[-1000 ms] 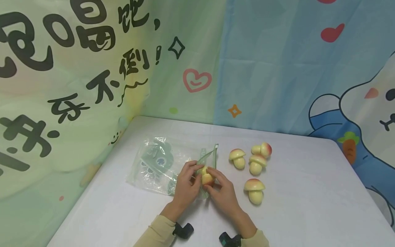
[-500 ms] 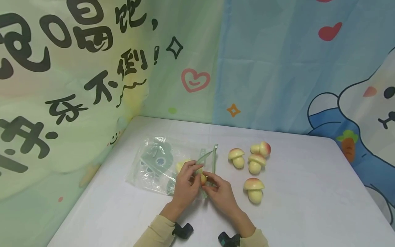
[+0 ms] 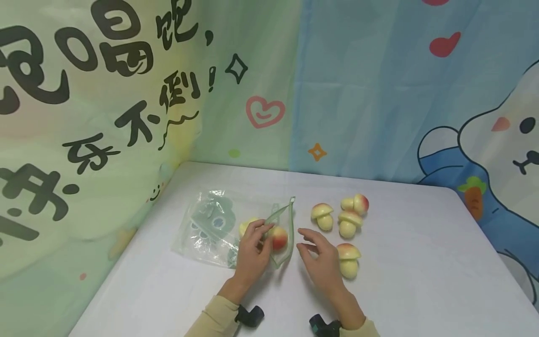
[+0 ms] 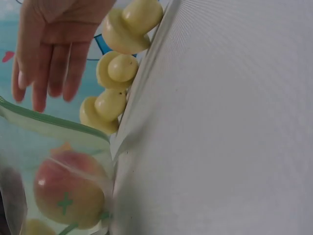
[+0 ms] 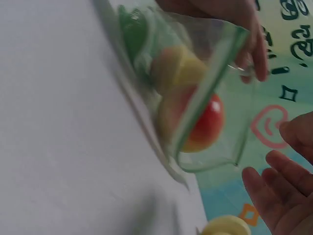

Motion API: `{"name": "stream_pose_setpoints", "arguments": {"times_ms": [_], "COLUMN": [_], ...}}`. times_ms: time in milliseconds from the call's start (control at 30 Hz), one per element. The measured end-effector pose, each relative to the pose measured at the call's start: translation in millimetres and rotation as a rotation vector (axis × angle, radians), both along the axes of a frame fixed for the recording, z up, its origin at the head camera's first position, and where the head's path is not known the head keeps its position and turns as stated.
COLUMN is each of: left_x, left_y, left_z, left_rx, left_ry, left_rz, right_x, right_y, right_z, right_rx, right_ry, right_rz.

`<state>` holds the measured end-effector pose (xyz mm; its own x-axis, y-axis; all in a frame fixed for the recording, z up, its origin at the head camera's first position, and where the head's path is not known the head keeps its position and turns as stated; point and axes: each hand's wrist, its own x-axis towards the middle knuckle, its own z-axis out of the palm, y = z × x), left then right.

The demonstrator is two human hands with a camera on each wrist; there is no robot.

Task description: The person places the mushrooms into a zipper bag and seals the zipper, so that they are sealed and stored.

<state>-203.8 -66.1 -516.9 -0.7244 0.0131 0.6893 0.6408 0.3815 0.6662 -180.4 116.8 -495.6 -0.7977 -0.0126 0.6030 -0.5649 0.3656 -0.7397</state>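
A clear zip bag (image 3: 242,203) with a green-edged mouth lies on its side, its mouth gaping to the right. Just inside the mouth is a toy mushroom (image 3: 280,238), its red-and-yellow cap facing outward; a second, yellowish mushroom (image 3: 247,226) is deeper in, partly covered by a hand. My left hand (image 3: 252,250) holds the bag near its mouth, fingers and thumb on the plastic. To the right of the mouth, my right hand (image 3: 323,260) is apart from the bag, fingers loosely extended and holding nothing. The right wrist view also shows the bagged red-capped mushroom (image 5: 210,122) and the open palm.
Several more toy mushrooms are on the white table (image 3: 421,262) right of the bag. One mushroom (image 3: 348,267) is beside my right hand, partly behind it; another mushroom (image 3: 323,216) and a touching pair are farther back. A printed cloth backdrop (image 3: 358,93) rises behind.
The mushroom gripped at the bag's mouth has gone inside. My right hand has let go of it and drawn back to the right; my left hand has kept its place on the bag.
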Motion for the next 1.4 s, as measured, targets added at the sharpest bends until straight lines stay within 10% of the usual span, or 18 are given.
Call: {"name": "stream_pose_setpoints", "arguments": {"times_ms": [400,600,933,1400], "left_x": [-0.5,-0.3,1.1,0.0], "left_y": [1.0,-1.0,-3.0,-4.0], "left_z": [-0.8,0.4,2.9,3.2], "left_rx": [0.032,0.016,0.015,0.008], "left_ry": [0.015,0.002,-0.001,-0.005], "left_rz": [0.024,0.029,0.042,0.039], "right_x": [-2.6,-5.3,-1.3,-2.3], "right_y": [59.3,92.6,110.2,102.9], "right_z": [21.7,12.2,20.9,12.6], "right_rx": [-0.011,0.111,0.387,0.476], "right_ry": [0.121,-0.045,-0.832,-0.777], "right_rz": [-0.371,-0.535,-0.272,-0.119]}}
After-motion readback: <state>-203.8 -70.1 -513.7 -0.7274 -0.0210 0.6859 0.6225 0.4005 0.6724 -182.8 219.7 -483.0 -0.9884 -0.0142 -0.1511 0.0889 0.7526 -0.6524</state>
